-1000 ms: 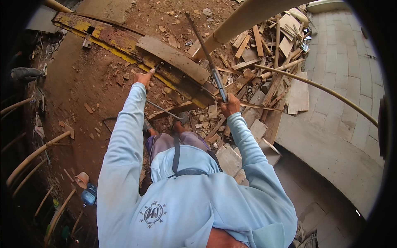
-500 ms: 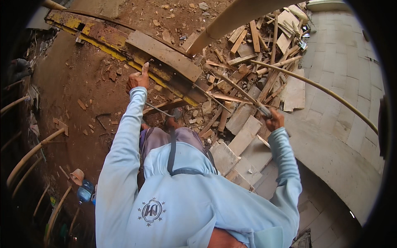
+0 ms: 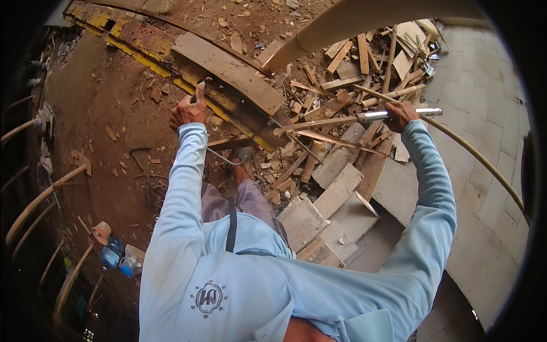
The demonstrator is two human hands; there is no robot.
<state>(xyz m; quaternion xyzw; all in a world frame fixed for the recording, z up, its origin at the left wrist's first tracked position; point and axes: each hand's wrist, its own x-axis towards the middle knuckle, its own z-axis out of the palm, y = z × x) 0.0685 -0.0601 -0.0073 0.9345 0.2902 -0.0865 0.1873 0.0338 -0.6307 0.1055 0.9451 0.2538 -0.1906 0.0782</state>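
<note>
A long rusty steel beam [image 3: 151, 43] with worn yellow paint runs across the upper left, a flat board [image 3: 228, 71] lying along its top. My left hand [image 3: 190, 107] is closed at the beam's yellow edge, its thumb raised against the edge; whatever its curled fingers hold is hidden. Out to the right, my right hand [image 3: 401, 115] grips a long bar with a shiny metal tube [image 3: 373, 116] at its handle end. From the tube, the bar's brownish shaft [image 3: 319, 123] reaches left to the beam's near end. A thin bent metal rod [image 3: 225, 158] shows below the beam.
Broken planks and wood offcuts [image 3: 342, 188] lie heaped right of my legs. A pale pole [image 3: 336, 28] slants across the top, and a thin bent pole [image 3: 473, 151] curves along the right. Plastic bottles [image 3: 112, 252] and curved poles [image 3: 48, 202] stand at the left.
My right hand has swung up and to the right with the bar, which now lies nearly level. My left hand stays beside the beam. My legs have shifted slightly.
</note>
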